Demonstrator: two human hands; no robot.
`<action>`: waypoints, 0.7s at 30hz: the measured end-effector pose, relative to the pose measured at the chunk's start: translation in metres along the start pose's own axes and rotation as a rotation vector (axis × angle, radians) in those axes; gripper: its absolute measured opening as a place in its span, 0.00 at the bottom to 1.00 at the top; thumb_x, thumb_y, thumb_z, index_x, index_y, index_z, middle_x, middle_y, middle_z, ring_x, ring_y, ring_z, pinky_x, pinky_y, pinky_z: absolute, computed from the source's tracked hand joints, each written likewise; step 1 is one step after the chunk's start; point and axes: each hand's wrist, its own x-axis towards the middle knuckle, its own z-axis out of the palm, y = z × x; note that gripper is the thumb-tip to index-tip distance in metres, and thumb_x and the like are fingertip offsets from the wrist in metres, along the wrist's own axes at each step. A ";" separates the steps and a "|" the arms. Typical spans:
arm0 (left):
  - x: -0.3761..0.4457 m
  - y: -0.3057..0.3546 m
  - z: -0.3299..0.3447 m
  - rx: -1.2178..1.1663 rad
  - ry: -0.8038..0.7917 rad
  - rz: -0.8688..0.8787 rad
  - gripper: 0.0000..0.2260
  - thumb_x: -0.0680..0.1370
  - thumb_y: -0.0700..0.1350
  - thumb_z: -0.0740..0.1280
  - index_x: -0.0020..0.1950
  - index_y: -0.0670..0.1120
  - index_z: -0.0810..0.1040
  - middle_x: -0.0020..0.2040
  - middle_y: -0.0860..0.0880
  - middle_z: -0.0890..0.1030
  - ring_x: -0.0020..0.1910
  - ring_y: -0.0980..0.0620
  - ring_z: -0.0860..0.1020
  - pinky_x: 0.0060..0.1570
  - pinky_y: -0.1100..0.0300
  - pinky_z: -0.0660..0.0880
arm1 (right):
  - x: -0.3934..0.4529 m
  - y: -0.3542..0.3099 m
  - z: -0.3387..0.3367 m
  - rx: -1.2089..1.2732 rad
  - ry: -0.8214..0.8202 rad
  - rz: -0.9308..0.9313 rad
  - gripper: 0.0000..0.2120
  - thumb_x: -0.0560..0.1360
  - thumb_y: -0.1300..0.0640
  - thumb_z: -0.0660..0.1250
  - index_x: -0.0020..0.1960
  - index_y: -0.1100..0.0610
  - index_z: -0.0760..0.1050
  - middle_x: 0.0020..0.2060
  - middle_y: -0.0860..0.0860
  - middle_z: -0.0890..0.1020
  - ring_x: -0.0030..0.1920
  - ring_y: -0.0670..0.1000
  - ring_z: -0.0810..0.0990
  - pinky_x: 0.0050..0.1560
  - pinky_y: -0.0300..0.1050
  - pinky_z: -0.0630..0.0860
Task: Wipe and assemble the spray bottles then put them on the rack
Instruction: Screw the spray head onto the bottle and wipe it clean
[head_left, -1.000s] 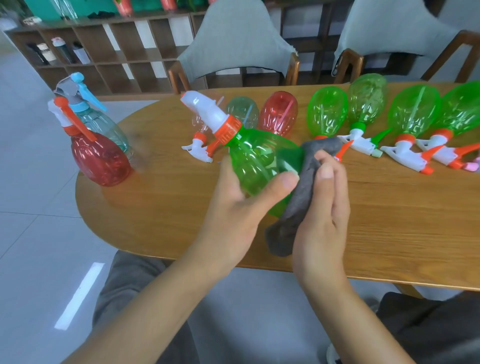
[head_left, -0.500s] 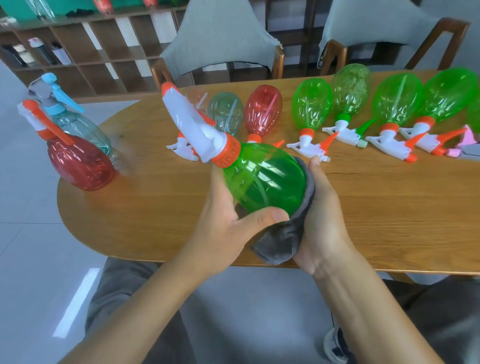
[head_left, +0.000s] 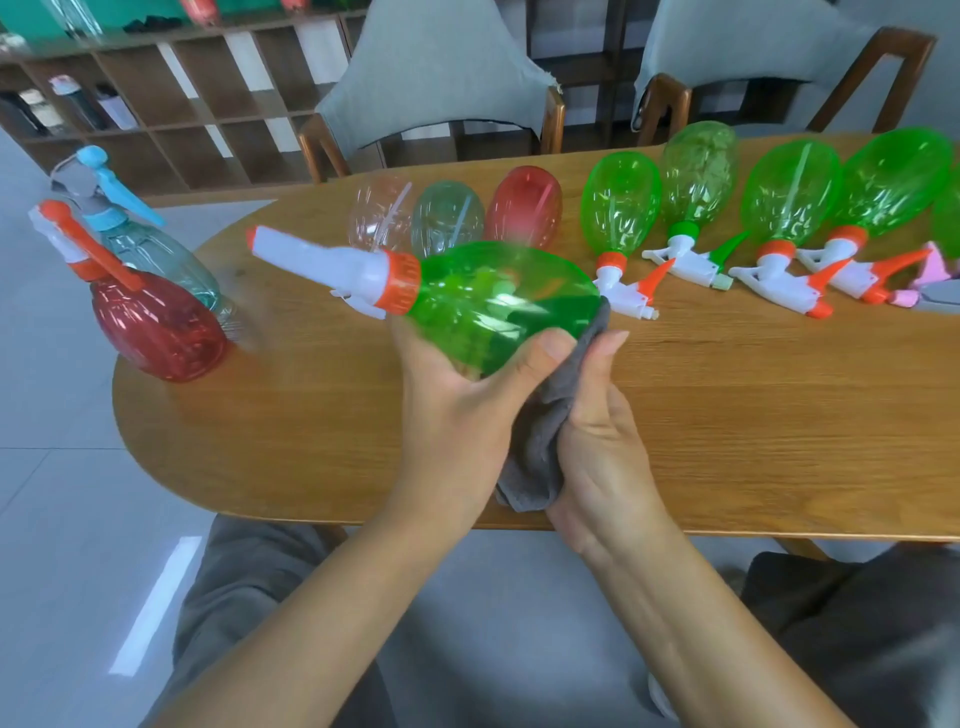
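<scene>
A green spray bottle (head_left: 488, 306) with a white and orange trigger head lies sideways in the air over the wooden table (head_left: 727, 415), its nozzle pointing left. My left hand (head_left: 457, 415) grips its body from below, thumb across the front. My right hand (head_left: 602, 441) holds a grey cloth (head_left: 540, 447) against the bottle's base. Several more bottles lie in a row on the far side of the table: a clear one (head_left: 379, 213), a teal one (head_left: 447, 218), a red one (head_left: 524, 208) and several green ones (head_left: 621, 202).
Two upright assembled bottles stand at the table's left end, a red one (head_left: 156, 322) and a teal one (head_left: 156, 249) with a blue head. Two grey-covered chairs (head_left: 441, 78) stand behind the table. A wooden shelf rack (head_left: 156, 104) fills the back left.
The green bottle has tipped from nozzle-up to lying level with its nozzle pointing left. The cloth and my right hand have shifted from the bottle's side to its base.
</scene>
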 end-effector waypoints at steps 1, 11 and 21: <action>0.002 0.002 0.000 -0.027 0.002 -0.012 0.32 0.72 0.42 0.78 0.70 0.34 0.68 0.62 0.37 0.81 0.61 0.40 0.82 0.63 0.43 0.78 | 0.000 0.001 0.001 -0.012 -0.007 -0.034 0.38 0.74 0.32 0.56 0.66 0.63 0.76 0.34 0.57 0.84 0.28 0.53 0.82 0.28 0.44 0.79; 0.013 0.025 -0.003 -0.206 0.009 -0.127 0.22 0.78 0.43 0.73 0.69 0.37 0.74 0.63 0.39 0.82 0.63 0.41 0.81 0.62 0.49 0.78 | 0.010 0.004 -0.010 -0.120 0.048 -0.221 0.15 0.72 0.58 0.75 0.57 0.62 0.82 0.52 0.62 0.86 0.52 0.59 0.83 0.60 0.60 0.78; 0.023 0.026 -0.016 -0.064 -0.007 -0.097 0.27 0.76 0.42 0.74 0.72 0.39 0.70 0.64 0.42 0.82 0.65 0.45 0.81 0.68 0.45 0.75 | 0.006 -0.020 -0.020 -0.849 -0.049 -0.569 0.09 0.85 0.60 0.62 0.46 0.54 0.72 0.29 0.42 0.78 0.29 0.45 0.78 0.34 0.39 0.73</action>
